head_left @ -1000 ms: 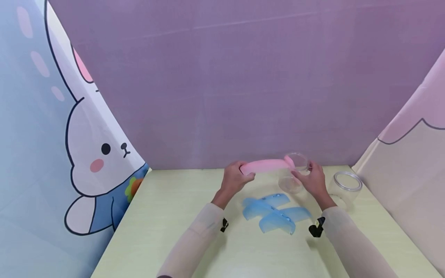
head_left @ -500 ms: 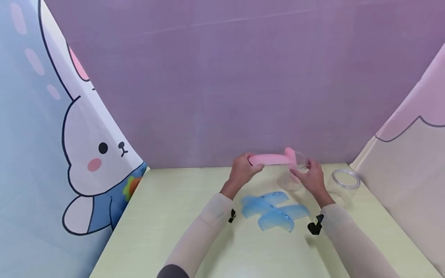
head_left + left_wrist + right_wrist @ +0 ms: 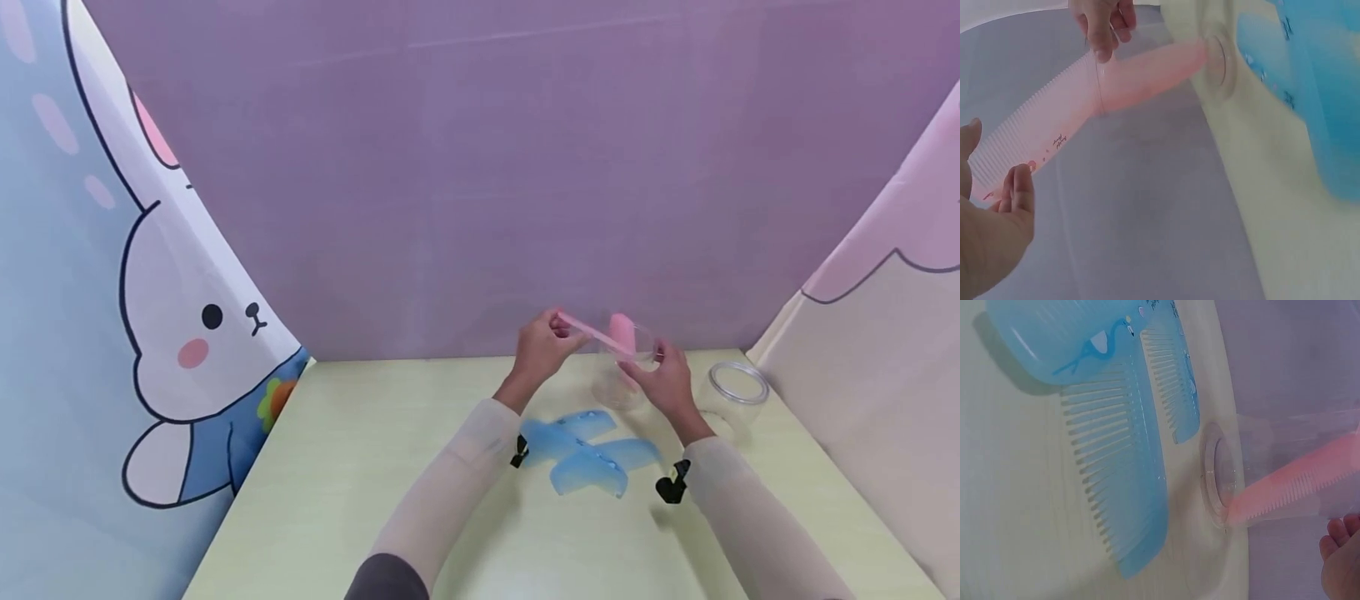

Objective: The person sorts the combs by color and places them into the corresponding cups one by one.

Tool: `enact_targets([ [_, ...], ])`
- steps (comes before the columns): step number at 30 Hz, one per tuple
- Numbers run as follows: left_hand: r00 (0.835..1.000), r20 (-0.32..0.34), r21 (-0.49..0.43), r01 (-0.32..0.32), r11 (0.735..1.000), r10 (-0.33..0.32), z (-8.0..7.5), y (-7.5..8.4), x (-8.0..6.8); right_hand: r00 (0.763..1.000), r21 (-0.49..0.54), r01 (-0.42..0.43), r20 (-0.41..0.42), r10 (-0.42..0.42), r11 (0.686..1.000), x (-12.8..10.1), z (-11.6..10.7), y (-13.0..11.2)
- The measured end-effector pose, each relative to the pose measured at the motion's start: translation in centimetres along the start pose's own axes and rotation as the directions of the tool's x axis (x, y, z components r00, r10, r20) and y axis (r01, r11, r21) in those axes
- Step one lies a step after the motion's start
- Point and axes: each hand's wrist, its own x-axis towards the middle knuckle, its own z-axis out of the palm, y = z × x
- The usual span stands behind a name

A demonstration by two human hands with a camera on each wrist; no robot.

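My left hand (image 3: 557, 327) pinches one end of a pink comb (image 3: 609, 335). The comb slants down to the right, and its other end stands inside a clear plastic cup (image 3: 617, 386) on the pale table (image 3: 390, 467). My right hand (image 3: 651, 368) grips the cup's side near the rim. The left wrist view shows the pink comb (image 3: 1091, 100) running from my left fingers (image 3: 1016, 194) into the cup, whose base (image 3: 1219, 59) rests on the table. In the right wrist view the pink comb (image 3: 1297, 484) reaches almost to the bottom of the cup (image 3: 1272, 469).
Several blue combs (image 3: 581, 454) lie crossed on the table just in front of the cup; the blue combs (image 3: 1116, 444) lie close to its base. A second clear cup (image 3: 731, 392) stands to the right. Cloth walls (image 3: 480, 183) close in the back and both sides.
The pink comb has gone from lying level over the cup to slanting with its right end down inside it. My left hand moved up and right; my right hand kept hold of the cup.
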Motion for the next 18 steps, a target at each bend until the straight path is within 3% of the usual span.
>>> enact_targets([
  [7, 0.989, 0.146, -0.043, -0.03, 0.999, 0.036, 1.2, -0.2, 0.2, 1.0, -0.002, 0.016, -0.008, -0.016, 1.0, -0.2, 0.2, 0.2],
  [12, 0.966, 0.253, 0.003, -0.052, 0.999, 0.05, 0.6, -1.0, -0.4, 1.0, 0.017, -0.001, 0.011, 0.001, 1.0, -0.3, 0.4, 0.1],
  [18, 0.942, 0.334, 0.125, -0.082, 0.989, 0.036, -0.7, -1.9, -1.0, 1.0, 0.001, 0.022, 0.0, -0.022, 1.0, -0.1, 0.1, -0.1],
])
